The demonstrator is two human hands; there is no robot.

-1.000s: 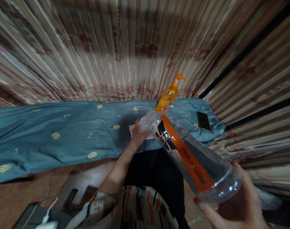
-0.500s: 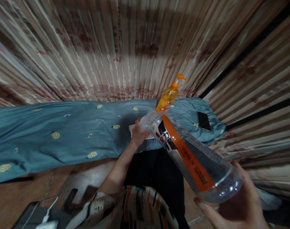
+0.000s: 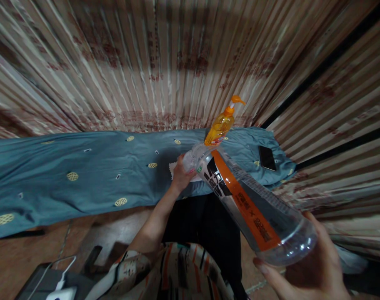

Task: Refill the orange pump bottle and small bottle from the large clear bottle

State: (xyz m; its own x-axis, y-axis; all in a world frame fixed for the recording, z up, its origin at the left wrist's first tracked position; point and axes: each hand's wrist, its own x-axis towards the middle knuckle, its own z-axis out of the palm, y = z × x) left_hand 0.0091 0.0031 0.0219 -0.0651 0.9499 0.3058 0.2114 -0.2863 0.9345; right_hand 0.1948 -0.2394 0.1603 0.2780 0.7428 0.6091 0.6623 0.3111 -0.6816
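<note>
A large clear plastic bottle [image 3: 251, 208] with an orange, black and white label lies slantwise in the air between my two hands. My left hand [image 3: 181, 175] is closed around its narrow, whitish neck end; part of the fingers is hidden behind it. Under the broad base, my right hand [image 3: 315, 258] wraps round with thumb and fingers on opposite sides. A piece of white paper [image 3: 172, 167] shows partly beneath my left hand on the cloth. Just behind the bottle's neck stands a pump bottle [image 3: 220, 128] of yellow liquid with an orange pump head.
A teal cloth with pineapple prints [image 3: 96, 166] covers the long surface before me. A black phone [image 3: 267, 158] lies at its right end. Pleated curtains [image 3: 165, 62] hang behind and to the right. At lower left, a white charger [image 3: 61, 293] with a cable rests on something dark.
Almost nothing differs. Both hands keep their hold on the large bottle, and the view has shifted very slightly.
</note>
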